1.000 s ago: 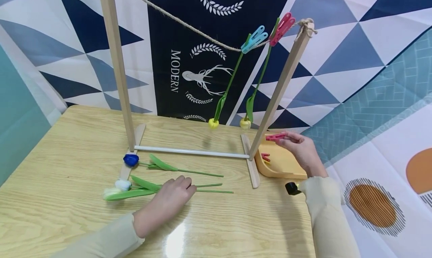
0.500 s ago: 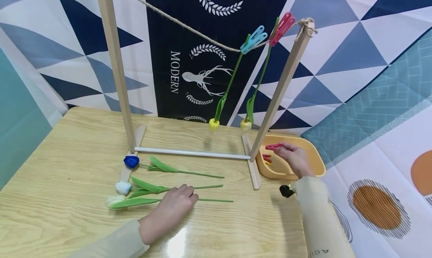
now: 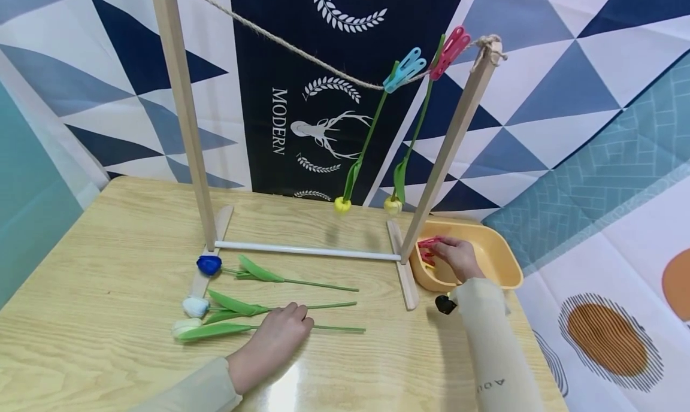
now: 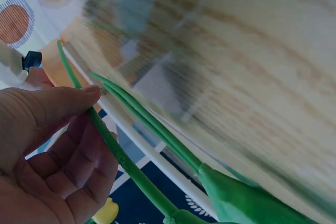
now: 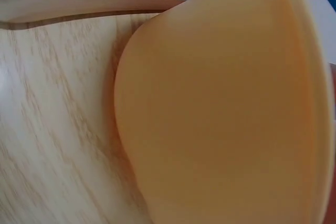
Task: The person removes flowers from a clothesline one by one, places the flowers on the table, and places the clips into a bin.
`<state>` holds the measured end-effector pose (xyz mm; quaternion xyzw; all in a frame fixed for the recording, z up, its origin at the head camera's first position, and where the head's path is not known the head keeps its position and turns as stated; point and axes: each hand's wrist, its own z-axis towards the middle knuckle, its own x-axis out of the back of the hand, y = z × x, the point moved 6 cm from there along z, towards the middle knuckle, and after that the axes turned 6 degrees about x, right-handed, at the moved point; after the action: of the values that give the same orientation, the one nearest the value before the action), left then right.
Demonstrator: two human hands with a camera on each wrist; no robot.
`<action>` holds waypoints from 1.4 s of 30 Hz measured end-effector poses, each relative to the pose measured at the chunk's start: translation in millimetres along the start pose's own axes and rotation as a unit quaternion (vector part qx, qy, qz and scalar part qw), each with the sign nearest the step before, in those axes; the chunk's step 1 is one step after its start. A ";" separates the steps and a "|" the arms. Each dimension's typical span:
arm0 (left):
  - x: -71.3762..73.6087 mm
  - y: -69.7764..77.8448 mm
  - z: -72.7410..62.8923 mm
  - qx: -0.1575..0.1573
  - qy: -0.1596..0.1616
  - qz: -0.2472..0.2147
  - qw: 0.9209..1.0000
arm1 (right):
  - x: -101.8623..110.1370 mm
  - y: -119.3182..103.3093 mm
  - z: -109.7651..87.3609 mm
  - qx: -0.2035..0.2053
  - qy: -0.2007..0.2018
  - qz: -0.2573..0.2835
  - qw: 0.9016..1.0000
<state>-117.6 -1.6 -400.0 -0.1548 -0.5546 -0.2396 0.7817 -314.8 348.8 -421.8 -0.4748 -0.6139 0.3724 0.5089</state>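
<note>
The left hand (image 3: 277,337) pinches the white flower (image 3: 218,332) by its stem, thumb over fingers, probably to keep it apart from the pale blue flower (image 3: 237,305) just beyond. Of the three loose flowers, the white one lies closest to the table's (image 3: 97,268) near edge, head toward the left edge. The pale blue flower and blue flower (image 3: 264,273) point the same way, likely so every stem is easy to reach. The right hand (image 3: 458,258) grips a red peg (image 3: 427,242) over the tray's (image 3: 493,256) left end; its wrist view does not show the grip. The tray sits by the table's right edge, beside the stand (image 3: 307,250), presumably to keep pegs handy. Above, the blue peg (image 3: 404,69) and upper red peg (image 3: 450,52) clamp two yellow flowers (image 3: 342,205) to the rope (image 3: 291,45) by their stem ends, so the heads hang downward.
</note>
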 end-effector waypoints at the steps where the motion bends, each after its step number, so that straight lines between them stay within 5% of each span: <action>1: -1.2 0.3 -0.2 0.000 -0.001 -0.002 1.000 | -0.1 1.0 0.2 0.000 0.003 0.005 1.000; 12: -8.7 1.5 2.7 -0.002 0.002 0.009 1.000 | -1.4 9.3 7.7 -0.007 0.021 -0.013 1.000; 24: -17.1 -1.5 3.2 -0.002 -0.017 0.013 1.000 | -5.7 17.0 16.6 -0.051 0.031 -0.151 0.987; 29: -19.1 -1.1 3.2 0.004 -0.043 0.010 0.999 | -7.6 19.4 17.4 -0.054 0.017 -0.148 0.987; 42: -17.6 -0.1 0.5 0.009 -0.049 0.002 0.999 | -11.9 20.0 17.7 -0.075 0.002 -0.135 0.988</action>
<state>-122.9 2.1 -416.3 -0.1603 -0.5943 -0.2250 0.7553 -327.6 343.3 -447.4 -0.4253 -0.6977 0.2523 0.5184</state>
